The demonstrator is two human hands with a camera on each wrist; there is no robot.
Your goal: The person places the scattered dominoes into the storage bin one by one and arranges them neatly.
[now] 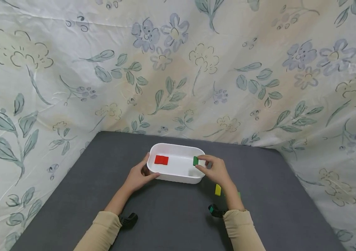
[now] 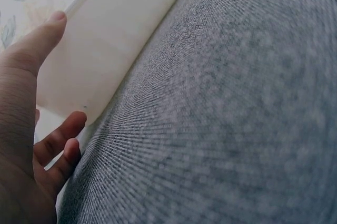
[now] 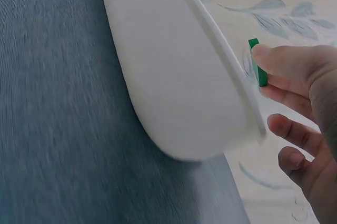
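Note:
A white oval-cornered tub [image 1: 178, 179] stands on the dark table. My left hand [image 1: 136, 178] holds its left end, the thumb at the near rim and the fingers around the end wall. In the left wrist view the thumb tip [image 2: 57, 18] lies at the rim. Between thumb and fingers my right hand [image 1: 218, 169] pinches a small green block [image 1: 195, 160] over the tub's right end. From the right wrist the green block [image 3: 261, 77] appears above rim height, beside the wall. Red blocks [image 1: 161, 160] lie side by side inside the tub, toward its left.
A yellow block [image 1: 218, 190] is on the table just left of my right forearm. Behind that forearm another green piece [image 1: 239, 195] peeks out, mostly hidden. Each wrist wears a dark strap-on camera. A floral cloth [image 1: 178, 87] hangs behind the dark table [image 1: 171, 216].

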